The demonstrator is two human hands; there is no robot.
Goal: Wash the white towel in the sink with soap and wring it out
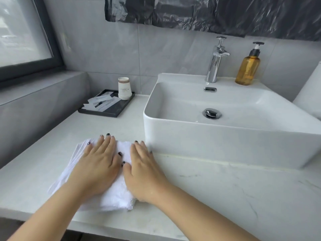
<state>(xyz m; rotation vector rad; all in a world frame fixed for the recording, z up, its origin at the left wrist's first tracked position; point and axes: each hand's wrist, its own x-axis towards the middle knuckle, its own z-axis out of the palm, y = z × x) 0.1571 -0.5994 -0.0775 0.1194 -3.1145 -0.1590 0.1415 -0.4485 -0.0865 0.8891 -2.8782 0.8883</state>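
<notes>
Both hands flat on the folded towel, no grip closed.
Left hand (97, 164) and right hand (140, 169) press the white towel (119, 193) on the bench (225, 197) beside the sink (225, 134); lifted loosely, it could unfold or slip off the edge.

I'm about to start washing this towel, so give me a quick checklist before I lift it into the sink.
1. Towel within reach: ok, folded on the counter left of the sink.
2. Hands on it: ok, left hand and right hand rest flat on top, not gripping yet.
3. Basin free: ok, nothing lies inside.
4. Drain plugged: cannot tell.
5. Soap bottle handy: ok, upright behind the basin, right of the tap.
6. Water running: not ok, no stream shows at the tap.
</notes>
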